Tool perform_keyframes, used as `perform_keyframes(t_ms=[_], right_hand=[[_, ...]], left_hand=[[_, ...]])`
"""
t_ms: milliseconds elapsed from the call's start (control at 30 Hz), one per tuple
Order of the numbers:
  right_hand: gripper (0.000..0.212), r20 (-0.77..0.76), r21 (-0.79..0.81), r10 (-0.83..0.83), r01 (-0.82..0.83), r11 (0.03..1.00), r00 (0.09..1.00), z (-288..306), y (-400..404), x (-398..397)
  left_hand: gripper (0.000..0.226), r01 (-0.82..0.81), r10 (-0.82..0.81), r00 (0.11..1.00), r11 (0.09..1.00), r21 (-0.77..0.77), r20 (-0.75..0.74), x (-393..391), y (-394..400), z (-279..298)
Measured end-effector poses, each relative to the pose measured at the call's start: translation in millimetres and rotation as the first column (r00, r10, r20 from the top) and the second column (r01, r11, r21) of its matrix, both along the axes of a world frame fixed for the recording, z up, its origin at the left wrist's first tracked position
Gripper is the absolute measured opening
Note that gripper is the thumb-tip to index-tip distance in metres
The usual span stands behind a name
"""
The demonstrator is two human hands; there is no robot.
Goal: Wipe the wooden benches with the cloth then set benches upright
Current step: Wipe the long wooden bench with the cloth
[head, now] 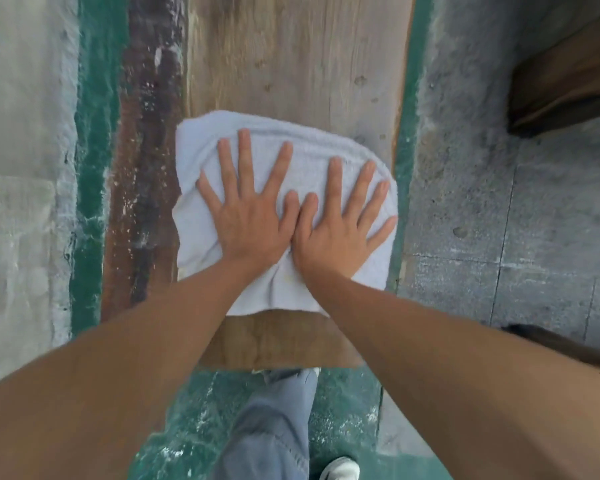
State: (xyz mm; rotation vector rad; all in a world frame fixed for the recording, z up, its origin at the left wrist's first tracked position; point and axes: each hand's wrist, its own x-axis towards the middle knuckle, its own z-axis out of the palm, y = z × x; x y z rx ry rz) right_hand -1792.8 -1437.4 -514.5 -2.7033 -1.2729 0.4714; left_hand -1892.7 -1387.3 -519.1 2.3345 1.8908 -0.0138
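Observation:
A long wooden bench (291, 64) runs away from me down the middle of the view, its pale plank surface facing up. A white towel cloth (201, 147) lies spread across the plank near its close end. My left hand (246, 216) presses flat on the cloth with fingers splayed. My right hand (340, 230) lies flat beside it, fingers also spread, thumbs touching. Both palms rest on top of the cloth rather than gripping it.
A darker, paint-flecked wooden side (142, 168) runs along the bench's left. Green painted floor (94, 133) borders both sides, with grey concrete (499, 220) beyond. Another brown wooden piece (568, 84) lies at the upper right. My leg (274, 427) and shoe (340, 467) stand below.

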Motion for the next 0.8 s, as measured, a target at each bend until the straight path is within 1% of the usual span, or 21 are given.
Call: perform_keyframes(t_ms=[133, 200, 300, 367, 433, 500, 600, 800], right_hand=[[0.061, -0.018, 0.040, 0.070, -0.069, 0.997, 0.997, 5.4, 113.5, 47.7], [0.062, 0.010, 0.045, 0.122, -0.122, 0.991, 0.992, 6.2, 156.1, 67.4], [0.064, 0.044, 0.085, 0.228, -0.232, 0.969, 0.973, 4.3, 220.4, 98.7], [0.065, 0.066, 0.092, 0.270, -0.275, 0.957, 0.961, 3.0, 263.5, 115.7], [0.065, 0.061, 0.092, 0.278, -0.283, 0.955, 0.959, 3.0, 293.1, 123.8], [0.066, 0.044, 0.101, 0.284, -0.287, 0.953, 0.958, 5.1, 304.2, 124.3], [0.067, 0.029, 0.094, 0.295, -0.297, 0.950, 0.955, 8.4, 300.8, 124.9], [0.068, 0.062, 0.078, 0.295, -0.299, 0.951, 0.953, 6.9, 302.9, 123.5]], left_hand=[[0.059, -0.052, 0.052, 0.998, 0.999, -0.012, 0.029, 40.7, 101.8, 5.5], [0.060, -0.026, 0.026, 0.999, 1.000, -0.008, 0.040, 49.4, 145.4, 6.6], [0.062, 0.066, -0.068, 0.996, 0.997, 0.030, 0.060, 55.0, 214.8, 3.0], [0.062, 0.056, -0.059, 0.996, 0.997, 0.052, 0.062, 63.1, 258.7, -0.1], [0.063, 0.025, -0.029, 0.997, 0.998, 0.057, 0.073, 71.5, 286.7, -3.5], [0.063, 0.034, -0.039, 0.997, 0.997, 0.065, 0.074, 75.7, 296.2, -2.8], [0.064, 0.048, -0.052, 0.997, 0.997, 0.064, 0.060, 76.3, 294.0, 0.9], [0.063, 0.055, -0.059, 0.997, 0.996, 0.070, 0.057, 77.8, 297.0, -0.7]])
